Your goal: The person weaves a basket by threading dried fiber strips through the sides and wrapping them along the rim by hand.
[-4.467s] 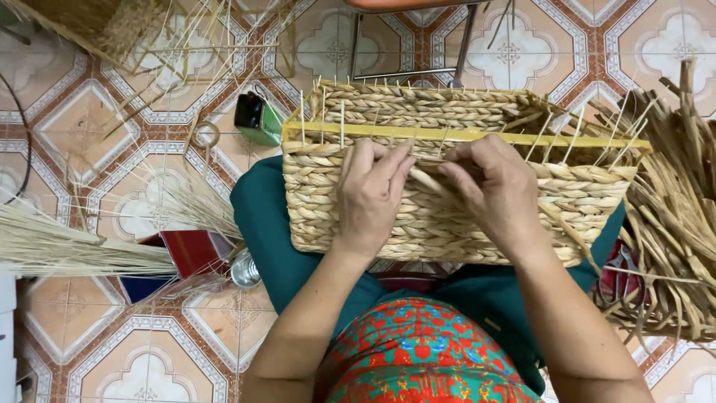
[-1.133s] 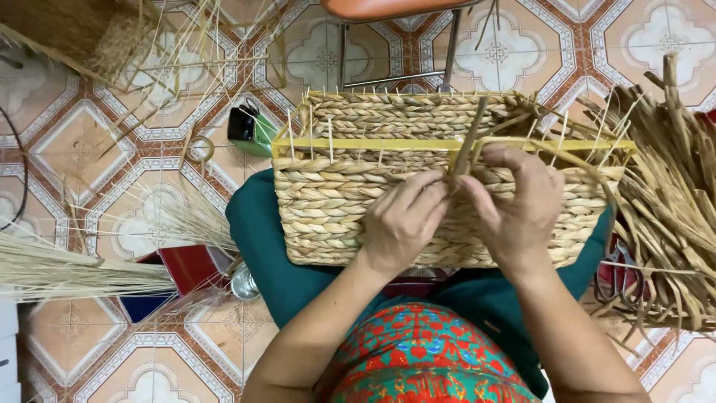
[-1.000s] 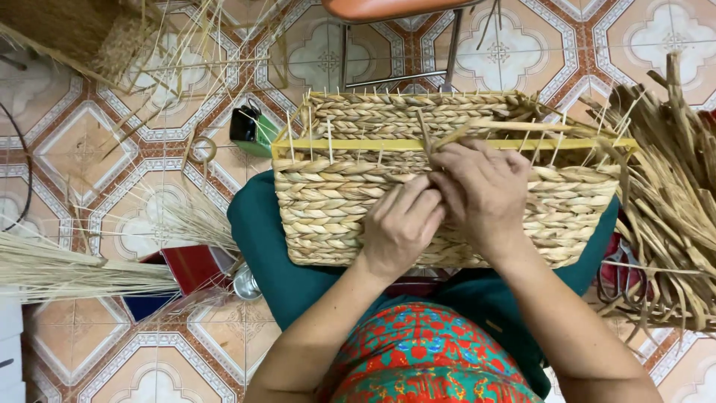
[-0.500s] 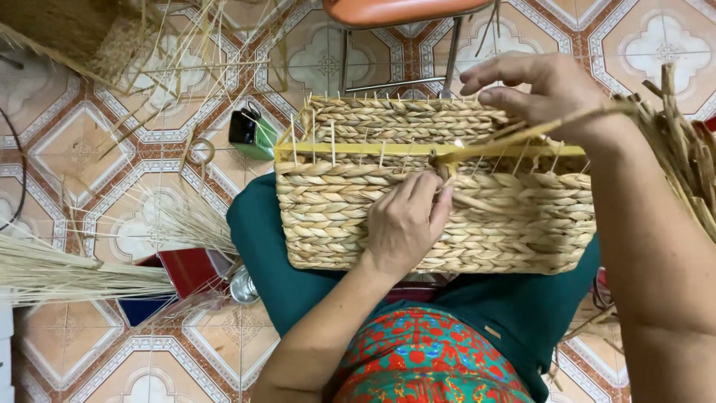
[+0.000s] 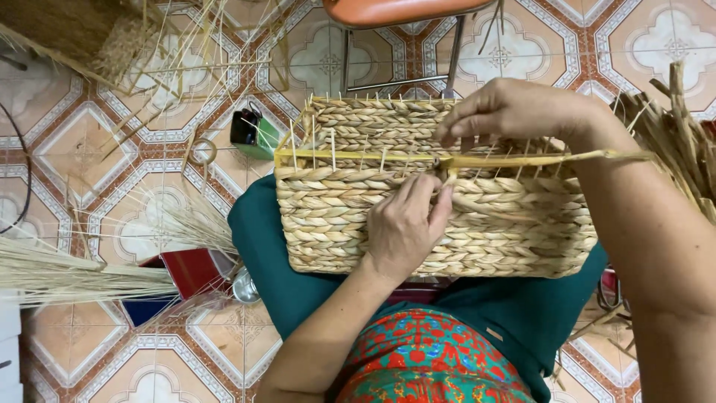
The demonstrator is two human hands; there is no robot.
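Note:
A rectangular woven straw basket (image 5: 335,216) rests on my lap, with thin upright stakes along its rim and a yellow strip (image 5: 358,157) across the top. My left hand (image 5: 406,224) lies on the front wall, its fingertips pinching the weave at the rim. My right hand (image 5: 514,112) reaches over the basket's open top and grips a long flat straw strand (image 5: 597,157), which runs from the rim out to the right.
Bundles of dried straw lie at the right (image 5: 682,134) and at the left (image 5: 67,272) on the patterned tile floor. A green and black object (image 5: 252,133) sits behind the basket. A chair with metal legs (image 5: 399,45) stands ahead. A red box (image 5: 190,272) is at left.
My right hand left the front wall, rose over the basket's top and pulled the strand out to the right. My left hand stayed at the rim.

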